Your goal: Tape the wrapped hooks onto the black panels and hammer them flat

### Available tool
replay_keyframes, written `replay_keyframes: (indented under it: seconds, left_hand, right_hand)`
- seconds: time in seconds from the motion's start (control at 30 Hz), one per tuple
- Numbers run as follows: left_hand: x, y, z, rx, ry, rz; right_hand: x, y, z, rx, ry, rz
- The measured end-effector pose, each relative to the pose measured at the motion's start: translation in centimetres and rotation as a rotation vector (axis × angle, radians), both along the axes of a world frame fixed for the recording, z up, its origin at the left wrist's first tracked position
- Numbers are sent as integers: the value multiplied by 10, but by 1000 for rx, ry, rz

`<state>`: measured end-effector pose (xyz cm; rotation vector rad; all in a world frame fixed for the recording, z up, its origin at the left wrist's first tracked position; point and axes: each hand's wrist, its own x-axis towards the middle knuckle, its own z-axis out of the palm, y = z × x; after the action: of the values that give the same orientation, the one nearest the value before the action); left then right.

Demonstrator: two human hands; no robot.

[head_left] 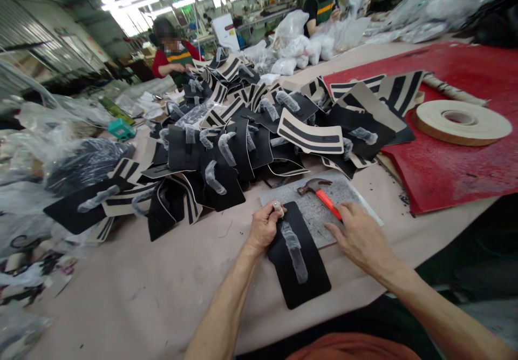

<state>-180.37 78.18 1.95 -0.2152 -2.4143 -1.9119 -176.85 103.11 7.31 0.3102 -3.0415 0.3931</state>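
Note:
My left hand (265,225) is closed round a short rod-like tool (277,206) with a pale wrapping and a shiny round top. Beneath that hand lies a black panel (303,265) with rounded corners and a plastic-wrapped handle (296,255) along its middle. The panel's far part overlaps a grey slab (356,198). On the right, my right hand (362,236) has its fingers on the handle end of a claw hammer (329,203) with an orange grip, thumb held apart. The hammer's head is over the slab. The tool's lower end is hidden.
Beyond the slab is a heap of similar black panels (259,149), some showing striped beige backs. At right, a tape roll (461,120) rests on a red sheet (457,171). Plastic bags (84,160) crowd the left. Two people (174,52) are across the table.

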Motion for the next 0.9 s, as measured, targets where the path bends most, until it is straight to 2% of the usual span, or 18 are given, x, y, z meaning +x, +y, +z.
replay_keyframes:
  seconds: [0.07,0.13,0.2,0.33,0.37,0.4,0.47,0.53,0.6,0.67,0.73,0.8,0.9]
  left_hand:
    - [-1,0,-1,8,-5,-17]
    - [-1,-1,-1,20,-14,-34]
    - [-1,-2,-2,27,-22,-52]
    - [1,-3,-1,28,-1,-88]
    - [1,-4,-1,29,3,-95]
    - [1,-4,-1,31,6,-102]
    - [1,-5,-2,33,15,-117]
    - [1,-5,-3,37,28,-131]
    - [1,-6,-4,41,43,-138]
    - [2,-6,-5,38,49,-130]
    - [2,-7,-5,21,51,-119]
    - [2,-7,-5,5,53,-124]
    - [1,-7,-5,11,65,-139]
  right_hand:
    - [-8,19,-7,124,-89,-36]
    - [-13,29,-12,91,-192,-52]
    - [-16,31,-9,-129,-360,-105]
    - [-16,15,24,-845,-971,-301]
    - [-15,9,34,-940,-1028,-332]
    - [-13,3,44,-962,-1004,-331]
    - [-8,-7,60,-853,-724,-231]
    - [-3,-14,68,-620,-344,-58]
    - [-1,-16,69,-359,-81,76]
    - [-2,-15,68,-118,-46,169]
    - [-6,-13,74,39,-134,246]
    - [-11,-13,91,59,-163,287]
    - [-13,-22,126,-156,26,231]
